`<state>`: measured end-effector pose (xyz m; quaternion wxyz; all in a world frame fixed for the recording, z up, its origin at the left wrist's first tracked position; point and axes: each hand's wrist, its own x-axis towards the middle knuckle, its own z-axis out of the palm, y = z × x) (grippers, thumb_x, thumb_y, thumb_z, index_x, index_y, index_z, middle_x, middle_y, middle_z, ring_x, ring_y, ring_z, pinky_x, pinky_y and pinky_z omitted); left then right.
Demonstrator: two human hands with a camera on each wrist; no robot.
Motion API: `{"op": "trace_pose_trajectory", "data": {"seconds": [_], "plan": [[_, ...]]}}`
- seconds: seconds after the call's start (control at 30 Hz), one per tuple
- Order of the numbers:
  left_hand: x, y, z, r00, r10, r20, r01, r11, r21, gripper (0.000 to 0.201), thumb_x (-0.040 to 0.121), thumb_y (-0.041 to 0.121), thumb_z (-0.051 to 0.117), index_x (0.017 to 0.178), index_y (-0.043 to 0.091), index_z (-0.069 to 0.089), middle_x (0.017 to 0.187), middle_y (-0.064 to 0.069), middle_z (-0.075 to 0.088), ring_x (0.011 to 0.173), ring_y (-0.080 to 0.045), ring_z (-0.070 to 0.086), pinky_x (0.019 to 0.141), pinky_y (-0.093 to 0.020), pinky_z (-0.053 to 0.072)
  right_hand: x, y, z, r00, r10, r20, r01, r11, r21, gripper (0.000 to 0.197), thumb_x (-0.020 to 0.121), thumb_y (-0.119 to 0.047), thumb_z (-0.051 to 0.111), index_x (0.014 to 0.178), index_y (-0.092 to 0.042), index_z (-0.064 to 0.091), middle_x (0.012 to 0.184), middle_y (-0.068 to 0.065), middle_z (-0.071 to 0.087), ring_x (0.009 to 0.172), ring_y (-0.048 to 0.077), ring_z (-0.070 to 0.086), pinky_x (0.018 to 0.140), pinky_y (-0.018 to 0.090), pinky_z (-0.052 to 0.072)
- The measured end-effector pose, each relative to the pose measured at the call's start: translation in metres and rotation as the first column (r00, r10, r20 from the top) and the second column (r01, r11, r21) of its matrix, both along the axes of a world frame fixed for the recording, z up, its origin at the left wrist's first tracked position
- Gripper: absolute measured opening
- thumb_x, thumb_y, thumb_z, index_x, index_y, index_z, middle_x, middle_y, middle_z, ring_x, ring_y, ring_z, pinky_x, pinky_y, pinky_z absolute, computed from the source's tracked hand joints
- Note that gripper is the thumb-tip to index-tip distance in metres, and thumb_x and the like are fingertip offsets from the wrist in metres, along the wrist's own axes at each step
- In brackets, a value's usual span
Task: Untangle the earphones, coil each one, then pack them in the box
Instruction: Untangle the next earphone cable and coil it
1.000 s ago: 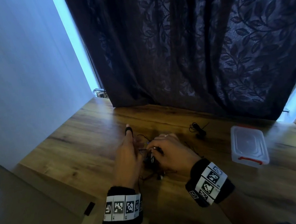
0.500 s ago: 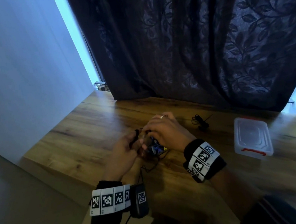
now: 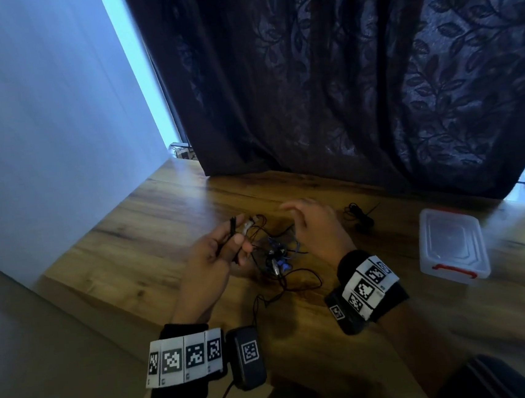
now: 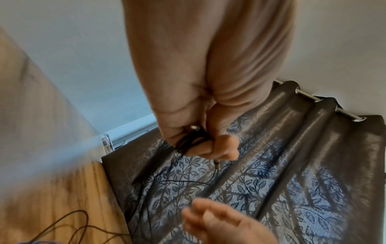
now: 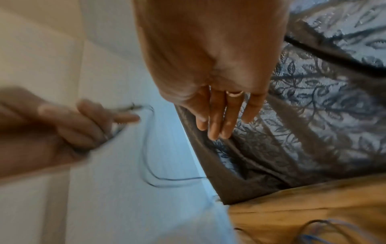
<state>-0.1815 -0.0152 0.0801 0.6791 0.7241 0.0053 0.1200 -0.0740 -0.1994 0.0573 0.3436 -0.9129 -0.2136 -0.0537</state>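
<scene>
Near the centre of the head view, the left hand (image 3: pixel 218 254) pinches a folded bunch of thin black cable (image 3: pixel 233 233) between thumb and fingers, palm up; the left wrist view shows the strands gathered under the curled fingers with a small metal tip poking out. From that bunch the cable trails right and down into the tangle of earphones (image 3: pixel 278 256), a loose knot of black and blue wires with pale earbud pieces, lying on the wooden table (image 3: pixel 131 243) between the two hands, with slack loops running toward the lower middle of the frame. The right hand (image 3: pixel 313 226) hovers just right of the tangle, fingers straight and relaxed, holding nothing; a ring shows on one finger in the right wrist view. A separate small black coil (image 3: pixel 359 215) lies further right. The clear plastic box (image 3: pixel 451 244) with a red latch sits lidded at the right of the frame, well apart from the tangle.
</scene>
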Motion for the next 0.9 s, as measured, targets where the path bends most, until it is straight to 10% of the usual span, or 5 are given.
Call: {"op": "trace_pose_trajectory", "data": {"seconds": [0.1,0.2,0.37,0.67,0.9], "plan": [[0.001,-0.006,0.001,1.0,-0.026,0.014,0.026,0.999,-0.025,0.034,0.098,0.003,0.052,0.132,0.004,0.057,0.071,0.002,0.065,0.058,-0.008,0.052,0.062,-0.017,0.047,-0.018,0.008,0.018,0.928,0.293,-0.229,-0.169,0.881,0.442,0.029,0.107,-0.026,0.046,0.131,-0.023,0.061,0.123,-0.008,0.068,0.118,0.004,0.06,0.101,0.026,0.046],[-0.001,-0.011,0.005,0.998,-0.036,0.057,0.038,0.999,-0.036,0.032,0.098,0.003,0.051,0.128,0.005,0.06,0.069,0.004,0.064,0.059,-0.007,0.053,0.064,-0.016,0.048,-0.023,0.012,0.023,0.822,0.497,-0.278,-0.289,0.785,0.549,0.023,0.104,-0.021,0.051,0.126,-0.021,0.06,0.11,-0.006,0.071,0.106,0.007,0.067,0.095,0.025,0.053],[-0.001,-0.006,0.006,0.999,-0.02,0.05,0.021,1.0,-0.022,0.027,0.099,0.003,0.048,0.122,0.004,0.062,0.069,0.003,0.061,0.059,-0.009,0.05,0.066,-0.019,0.045,-0.016,0.013,0.029,0.895,0.412,-0.17,-0.259,0.791,0.554,0.013,0.103,-0.012,0.054,0.104,-0.01,0.067,0.073,-0.006,0.066,0.07,0.005,0.062,0.072,0.022,0.051],[-0.007,-0.017,0.017,0.982,-0.187,0.02,0.188,0.977,-0.099,0.03,0.1,0.009,0.044,0.123,0.004,0.063,0.068,-0.001,0.058,0.056,-0.012,0.046,0.062,-0.021,0.043,-0.003,0.013,0.058,0.939,0.341,0.042,-0.308,0.781,0.543,0.013,0.098,-0.009,0.062,0.102,-0.003,0.072,0.094,0.007,0.071,0.076,0.005,0.062,0.072,0.019,0.052],[-0.013,-0.015,0.024,0.985,-0.164,0.044,0.17,0.956,-0.238,0.029,0.095,0.016,0.05,0.11,-0.001,0.068,0.068,-0.005,0.055,0.053,-0.012,0.044,0.054,-0.022,0.04,-0.018,0.022,0.021,0.943,0.292,-0.162,-0.186,0.862,0.472,0.021,0.103,-0.013,0.051,0.107,-0.014,0.072,0.092,0.016,0.072,0.077,0.022,0.068,0.074,0.045,0.057]]}}
